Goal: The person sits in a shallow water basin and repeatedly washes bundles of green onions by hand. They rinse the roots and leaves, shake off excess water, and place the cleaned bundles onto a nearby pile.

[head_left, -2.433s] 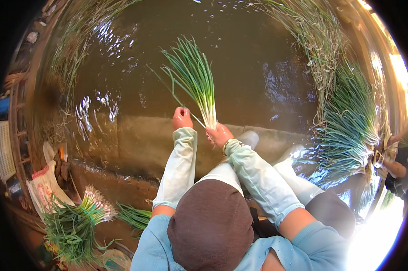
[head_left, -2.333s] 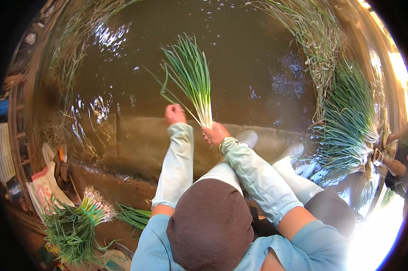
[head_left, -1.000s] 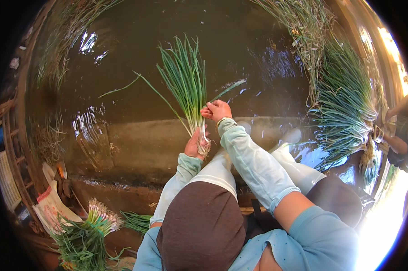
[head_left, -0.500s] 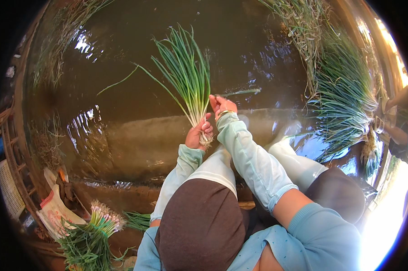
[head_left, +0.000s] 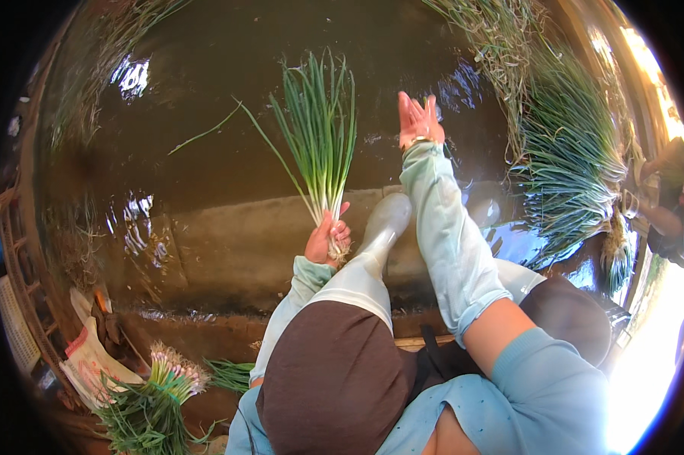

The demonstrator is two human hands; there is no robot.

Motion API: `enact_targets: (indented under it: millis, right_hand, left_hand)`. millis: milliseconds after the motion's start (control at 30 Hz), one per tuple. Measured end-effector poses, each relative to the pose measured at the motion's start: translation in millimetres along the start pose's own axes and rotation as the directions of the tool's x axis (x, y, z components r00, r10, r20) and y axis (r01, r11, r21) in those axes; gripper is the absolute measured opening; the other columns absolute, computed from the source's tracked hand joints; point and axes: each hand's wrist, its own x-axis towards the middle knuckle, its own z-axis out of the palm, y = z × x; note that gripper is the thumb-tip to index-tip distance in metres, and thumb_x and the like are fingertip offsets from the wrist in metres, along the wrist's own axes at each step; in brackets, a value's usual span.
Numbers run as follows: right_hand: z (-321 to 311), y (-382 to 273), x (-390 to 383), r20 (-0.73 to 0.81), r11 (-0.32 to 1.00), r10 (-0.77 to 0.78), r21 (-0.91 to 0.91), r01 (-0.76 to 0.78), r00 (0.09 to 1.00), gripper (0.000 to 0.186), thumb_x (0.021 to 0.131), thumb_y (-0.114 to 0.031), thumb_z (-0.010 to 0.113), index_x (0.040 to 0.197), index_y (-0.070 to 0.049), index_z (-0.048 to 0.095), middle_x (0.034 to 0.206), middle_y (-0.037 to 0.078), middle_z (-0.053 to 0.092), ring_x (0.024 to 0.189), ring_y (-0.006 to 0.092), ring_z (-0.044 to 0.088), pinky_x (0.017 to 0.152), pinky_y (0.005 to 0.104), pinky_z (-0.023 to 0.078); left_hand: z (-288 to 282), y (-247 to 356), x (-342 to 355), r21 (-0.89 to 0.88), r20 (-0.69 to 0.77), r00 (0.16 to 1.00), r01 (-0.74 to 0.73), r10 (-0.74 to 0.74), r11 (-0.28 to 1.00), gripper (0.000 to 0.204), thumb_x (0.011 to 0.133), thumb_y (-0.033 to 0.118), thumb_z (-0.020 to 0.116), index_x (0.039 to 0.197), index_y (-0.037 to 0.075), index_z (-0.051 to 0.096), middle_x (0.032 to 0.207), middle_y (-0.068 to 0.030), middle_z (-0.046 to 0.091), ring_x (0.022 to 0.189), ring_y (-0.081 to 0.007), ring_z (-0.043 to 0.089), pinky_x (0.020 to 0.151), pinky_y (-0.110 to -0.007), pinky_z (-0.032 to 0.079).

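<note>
- Brown muddy water [head_left: 228,98] fills most of the view, with bright glints of light on its surface; a single loose green leaf [head_left: 205,130] floats on it, left of the held bunch
- A big heap of green onions [head_left: 577,167] lies along the right bank, leaves fanned toward the water, well apart from both hands
- A pale submerged concrete step [head_left: 228,250] runs across the middle, just under the water (the person's light rubber boot [head_left: 383,227] stands on it)
- A tied bundle of green onions [head_left: 148,402] sits at lower left, roots up, beside a white bag [head_left: 84,364]
- The bunch of green onions [head_left: 319,136] stands upright over the water, leaves spreading upward, white root ends down in the left hand's grip
- The left hand [head_left: 327,239] is clenched around the base of that bunch, just beside the boot
- The right hand [head_left: 417,120] is stretched out over the water, palm flat and fingers spread, holding nothing, near the bunch's leaves but apart from them
</note>
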Motion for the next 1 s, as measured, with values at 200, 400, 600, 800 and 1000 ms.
enact_targets:
  millis: [200, 400, 600, 800, 1000]
  right_hand:
    - [32, 35, -11, 0.259, 0.392, 0.44, -0.917, 0.075, 0.86, 0.02, 0.09, -0.014, 0.057, 0.096, 0.005, 0.062, 0.079, 0.013, 0.065, 0.065, 0.0154, 0.065, 0.057, 0.0249, 0.054]
    - [20, 72, -25, 0.154, -0.239, 0.46, -0.927, 0.289, 0.874, 0.025, 0.083, -0.027, 0.065, 0.092, -0.004, 0.065, 0.078, 0.009, 0.068, 0.063, 0.0172, 0.066, 0.067, 0.0315, 0.052]
    - [15, 71, -22, 0.14, -0.089, 0.489, -0.974, 0.209, 0.861, 0.019, 0.083, -0.021, 0.063, 0.091, -0.003, 0.064, 0.076, 0.006, 0.066, 0.06, 0.0137, 0.063, 0.056, 0.0271, 0.05]
    - [8, 64, -26, 0.106, 0.182, 0.405, -0.983, 0.033, 0.908, 0.019, 0.085, -0.021, 0.063, 0.09, -0.003, 0.064, 0.074, 0.005, 0.064, 0.057, 0.0108, 0.06, 0.052, 0.024, 0.047]
    - [14, 76, -23, 0.376, -0.208, 0.285, -0.874, 0.439, 0.882, 0.023, 0.083, -0.024, 0.063, 0.09, -0.002, 0.066, 0.077, 0.01, 0.067, 0.06, 0.0178, 0.064, 0.067, 0.0318, 0.051]
  left_hand:
    - [-11, -3, -2, 0.083, -0.015, 0.999, 0.04, -0.039, 0.996, 0.056, 0.098, 0.043, 0.04, 0.137, 0.003, 0.035, 0.064, 0.0044, 0.036, 0.059, -0.0067, 0.034, 0.053, -0.019, 0.033]
    - [-7, -1, -6, 0.12, -0.053, 0.997, 0.065, -0.059, 0.991, 0.058, 0.098, 0.044, 0.04, 0.138, 0.003, 0.035, 0.065, 0.0046, 0.037, 0.06, -0.0068, 0.034, 0.055, -0.02, 0.033]
    - [-7, -3, -6, 0.116, -0.064, 0.997, 0.049, -0.042, 0.992, 0.057, 0.098, 0.045, 0.04, 0.137, 0.003, 0.035, 0.065, 0.0045, 0.038, 0.06, -0.0069, 0.035, 0.055, -0.02, 0.033]
    - [-6, -4, -7, 0.101, -0.051, 0.998, 0.05, -0.045, 0.994, 0.056, 0.098, 0.044, 0.039, 0.137, 0.003, 0.035, 0.065, 0.004, 0.039, 0.06, -0.0074, 0.035, 0.055, -0.021, 0.034]
    - [-7, -7, -9, 0.136, -0.077, 0.996, 0.05, -0.04, 0.989, 0.055, 0.099, 0.042, 0.04, 0.137, 0.003, 0.036, 0.065, 0.0034, 0.04, 0.06, -0.0085, 0.037, 0.055, -0.022, 0.034]
